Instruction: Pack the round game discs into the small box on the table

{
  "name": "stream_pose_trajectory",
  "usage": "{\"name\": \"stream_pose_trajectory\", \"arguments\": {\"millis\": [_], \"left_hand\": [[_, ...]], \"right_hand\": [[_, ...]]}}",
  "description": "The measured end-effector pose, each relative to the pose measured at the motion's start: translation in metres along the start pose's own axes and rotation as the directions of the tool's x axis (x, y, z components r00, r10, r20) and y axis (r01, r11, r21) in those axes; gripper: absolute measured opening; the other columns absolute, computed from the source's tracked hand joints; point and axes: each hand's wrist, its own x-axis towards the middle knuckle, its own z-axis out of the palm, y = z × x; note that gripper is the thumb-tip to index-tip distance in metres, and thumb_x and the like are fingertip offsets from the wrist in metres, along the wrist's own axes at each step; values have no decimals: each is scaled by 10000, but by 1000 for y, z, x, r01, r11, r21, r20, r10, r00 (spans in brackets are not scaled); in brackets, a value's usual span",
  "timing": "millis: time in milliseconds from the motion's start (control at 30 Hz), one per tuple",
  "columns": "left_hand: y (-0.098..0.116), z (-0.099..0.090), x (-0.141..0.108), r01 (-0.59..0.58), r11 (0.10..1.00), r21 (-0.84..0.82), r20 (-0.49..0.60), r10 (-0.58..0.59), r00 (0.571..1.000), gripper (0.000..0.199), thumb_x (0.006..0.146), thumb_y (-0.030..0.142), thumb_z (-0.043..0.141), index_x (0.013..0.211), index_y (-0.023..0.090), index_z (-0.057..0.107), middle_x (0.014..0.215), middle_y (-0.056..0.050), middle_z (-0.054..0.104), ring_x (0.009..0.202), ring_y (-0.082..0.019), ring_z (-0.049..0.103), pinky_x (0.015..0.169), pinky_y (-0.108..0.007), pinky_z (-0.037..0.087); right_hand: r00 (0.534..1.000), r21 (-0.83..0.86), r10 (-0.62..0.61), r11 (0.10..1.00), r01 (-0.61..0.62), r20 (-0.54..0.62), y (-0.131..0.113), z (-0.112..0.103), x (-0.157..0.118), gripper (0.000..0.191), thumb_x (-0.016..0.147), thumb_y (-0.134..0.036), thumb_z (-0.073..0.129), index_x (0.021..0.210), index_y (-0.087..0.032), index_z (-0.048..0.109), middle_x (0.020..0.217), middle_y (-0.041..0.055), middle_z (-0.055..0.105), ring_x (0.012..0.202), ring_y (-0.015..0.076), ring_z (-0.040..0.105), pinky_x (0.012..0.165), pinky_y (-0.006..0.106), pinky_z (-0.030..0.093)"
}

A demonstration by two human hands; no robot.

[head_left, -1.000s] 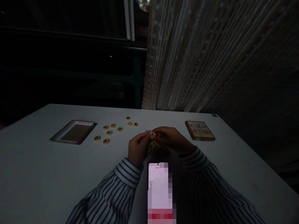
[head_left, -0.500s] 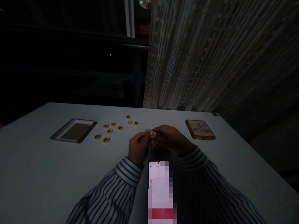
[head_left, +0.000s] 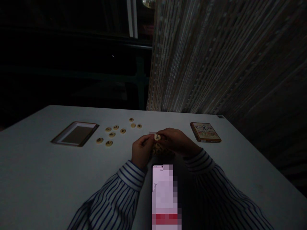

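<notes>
The table under my arms looks like a smooth, matt pale laminate. My sleeves are soft striped cloth. The round piece pinched between my left hand and right hand looks like pale wood or plastic, smooth with a dark printed mark. Left of it on the table, the loose pieces look the same. The tray further left seems matt card, and the box to the right printed card with a slight sheen.

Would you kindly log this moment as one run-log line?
left hand: steadying disc | right hand: pinching round disc | loose discs on table
</notes>
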Motion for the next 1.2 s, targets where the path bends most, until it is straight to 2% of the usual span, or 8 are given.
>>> {"name": "stream_pose_trajectory", "arguments": {"millis": [100, 233, 433, 700, 867, 1033, 1200], "left_hand": [[-5, -2, 2, -23, 999, 35, -31, 24, 999, 227, 700, 348, 609, 778, 147, 680, 763, -47, 704, 734, -166, 639, 701, -285, 505], [-17, -8, 9, 12, 991, 133, -68, -3, 998, 244, 708, 337, 592, 837, 146, 671, 790, -58, 697, 736, -173, 638, 686, -291, 507], [-35, -14, 13, 63, 971, 228, -7, -64, 998, 281, 711, 316, 569, 919, 148, 657, 805, -71, 686, 721, -183, 633, 658, -308, 509], [-42, -14, 14, 32, 961, 273, 41, -45, 998, 281, 719, 290, 548, 938, 151, 656, 854, -75, 687, 782, -191, 629, 714, -322, 503], [-47, -15, 15, 35, 958, 284, 38, -48, 998, 274, 725, 273, 535, 944, 160, 656, 864, -69, 690, 785, -190, 629, 729, -326, 500], [-48, -16, 15, 22, 951, 309, 43, -37, 998, 272, 734, 255, 517, 947, 158, 655, 876, -74, 687, 794, -191, 630, 731, -330, 503], [-51, -16, 16, 11, 948, 318, 39, -25, 999, 266, 743, 250, 512, 948, 165, 658, 880, -70, 689, 811, -186, 631, 752, -321, 501]], "right_hand": [[1000, 12, 19, 1000, -19, 6, -1, -5, -1, 256, 833, -339, 514, 1019, -197, 617, 947, 65, 657, 859, 181, 582, 742, 298, 418], [999, 24, 51, 998, -51, -11, 2, -8, -2, 281, 801, -296, 546, 1045, -172, 609, 975, 84, 655, 884, 194, 580, 762, 316, 426], [996, 50, 87, 995, -86, -18, 6, -8, -4, 279, 784, -257, 536, 1037, -170, 619, 950, 74, 660, 859, 181, 591, 754, 299, 433], [993, 6, 120, 993, -120, 17, 10, -11, -7, 324, 784, -292, 529, 1073, -170, 610, 936, 66, 666, 821, 178, 595, 732, 294, 431], [986, -75, 146, 987, -140, 76, 14, -10, -8, 360, 794, -298, 509, 1127, -188, 590, 1017, 73, 660, 898, 196, 593, 765, 305, 425], [976, -125, 165, 981, -148, 143, 15, -10, -8, 320, 813, -303, 479, 1082, -193, 614, 974, 67, 672, 855, 192, 599, 726, 291, 416], [965, -154, 206, 971, -182, 162, 15, -7, -8, 323, 793, -282, 497, 1079, -185, 611, 977, 71, 669, 847, 188, 596, 710, 277, 403]]}}
